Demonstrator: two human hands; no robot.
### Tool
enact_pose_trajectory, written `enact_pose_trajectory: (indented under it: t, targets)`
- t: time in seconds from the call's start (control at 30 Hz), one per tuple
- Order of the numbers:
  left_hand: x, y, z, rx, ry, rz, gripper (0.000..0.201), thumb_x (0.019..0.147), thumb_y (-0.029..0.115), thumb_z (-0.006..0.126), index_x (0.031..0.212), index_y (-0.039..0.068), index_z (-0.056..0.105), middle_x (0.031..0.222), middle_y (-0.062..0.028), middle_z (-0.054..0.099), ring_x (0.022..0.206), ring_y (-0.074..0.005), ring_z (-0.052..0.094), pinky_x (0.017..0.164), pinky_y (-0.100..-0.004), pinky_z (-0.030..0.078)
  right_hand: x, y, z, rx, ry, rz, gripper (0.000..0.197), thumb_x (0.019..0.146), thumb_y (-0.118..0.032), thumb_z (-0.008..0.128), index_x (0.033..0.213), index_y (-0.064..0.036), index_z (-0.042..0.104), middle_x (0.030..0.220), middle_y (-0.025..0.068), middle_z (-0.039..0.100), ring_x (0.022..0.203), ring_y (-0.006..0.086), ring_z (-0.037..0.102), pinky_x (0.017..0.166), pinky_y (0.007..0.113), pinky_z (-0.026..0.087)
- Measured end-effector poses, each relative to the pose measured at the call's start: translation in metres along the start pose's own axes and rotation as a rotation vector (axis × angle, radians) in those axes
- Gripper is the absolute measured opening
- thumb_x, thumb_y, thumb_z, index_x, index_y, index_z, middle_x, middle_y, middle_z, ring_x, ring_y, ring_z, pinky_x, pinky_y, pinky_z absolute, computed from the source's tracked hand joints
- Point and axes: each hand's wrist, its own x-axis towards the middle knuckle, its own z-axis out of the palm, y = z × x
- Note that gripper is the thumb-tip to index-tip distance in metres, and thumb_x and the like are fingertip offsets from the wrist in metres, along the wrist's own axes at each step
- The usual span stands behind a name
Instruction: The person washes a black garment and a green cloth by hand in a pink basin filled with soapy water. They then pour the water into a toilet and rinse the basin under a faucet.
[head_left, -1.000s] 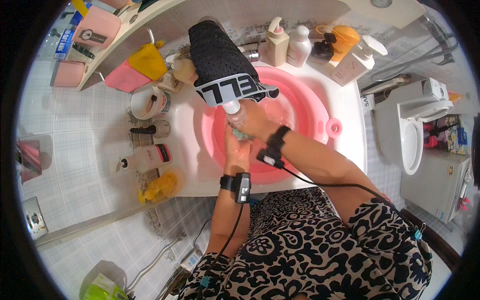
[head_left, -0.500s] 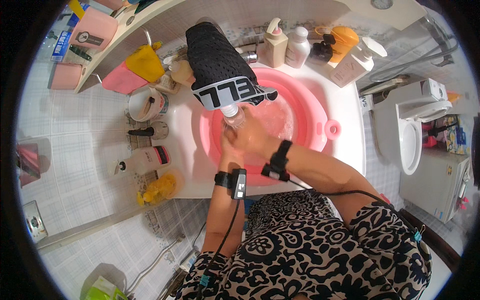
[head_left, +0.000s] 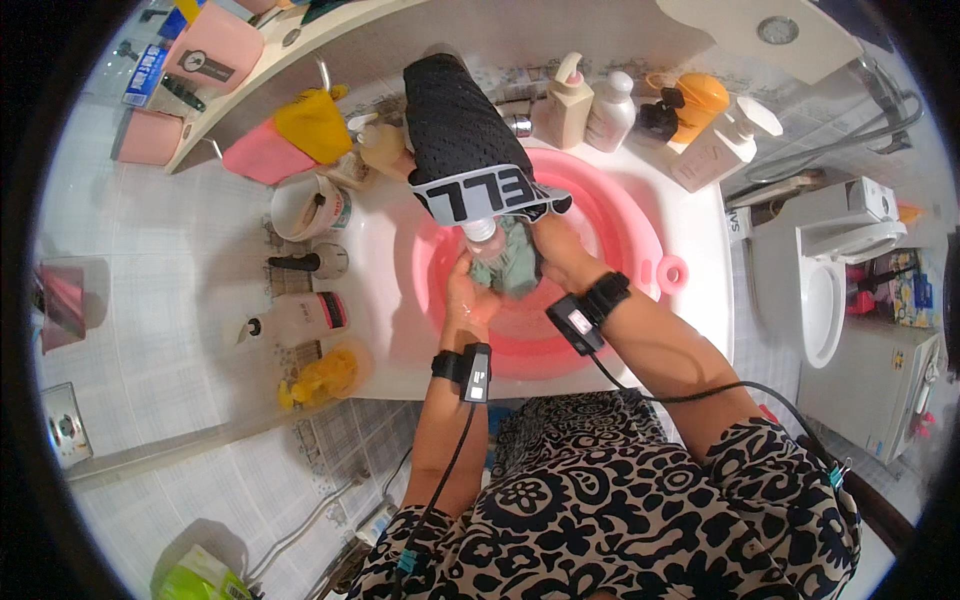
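Observation:
A wet grey-green cloth is stretched between my hands over the pink basin, just under the clear faucet nozzle. My left hand grips its left side, thumb upward and palm wet. On the other side my right hand holds the cloth's right edge; its fingertips are partly hidden by the cloth and the black mesh fabric. That fabric, with a white lettered band, drapes over the faucet above both hands.
Pump bottles and a white bottle line the sink's back rim. A white tub, a clear pump bottle and a yellow item stand at left. A toilet is at right.
My hands were clasped together under the nozzle; now they are apart, the right one further right, and the grey-green cloth shows between them. The whole view has shifted slightly.

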Motion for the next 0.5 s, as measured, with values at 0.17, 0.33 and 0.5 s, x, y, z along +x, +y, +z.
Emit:
enact_pose_trajectory:
  t: [0.17, 0.33, 0.5]
  targets:
    - [0.001, -0.010, -0.005, -0.009, -0.230, -0.041, 0.041, 0.094, 0.035, 0.037, 0.118, 0.005, 0.050, 0.112, -0.0103, 0.059, 0.102, -0.0246, 0.058, 0.087, -0.0408, 0.047, -0.029, -0.001, -0.008, -0.107, -0.215, 0.075, 0.022, 0.088, -0.004, 0.045, 0.105, -0.0001, 0.058, 0.097, 0.0070, 0.060, 0.089, 0.0160, 0.057, 0.081, 0.029, 0.045]
    - [0.008, -0.012, -0.003, 0.067, -0.312, -0.116, 0.035, 0.090, 0.027, 0.046, 0.112, 0.001, 0.053, 0.104, -0.0121, 0.061, 0.094, -0.0251, 0.061, 0.083, -0.0408, 0.050, -0.033, -0.028, -0.040, -0.688, 0.018, -0.546, 0.030, 0.085, -0.003, 0.047, 0.114, 0.0021, 0.053, 0.103, 0.0082, 0.058, 0.100, 0.0176, 0.053, 0.087, 0.030, 0.042]
    - [-0.012, -0.007, 0.007, -0.011, -0.428, -0.144, 0.034, 0.084, 0.012, 0.052, 0.115, -0.001, 0.051, 0.110, -0.0139, 0.058, 0.097, -0.0270, 0.059, 0.086, -0.0388, 0.050, -0.073, -0.069, 0.005, -0.696, -0.030, -0.970, 0.046, 0.080, -0.004, 0.056, 0.125, -0.0019, 0.044, 0.114, 0.0157, 0.052, 0.106, 0.0243, 0.051, 0.090, 0.034, 0.042]
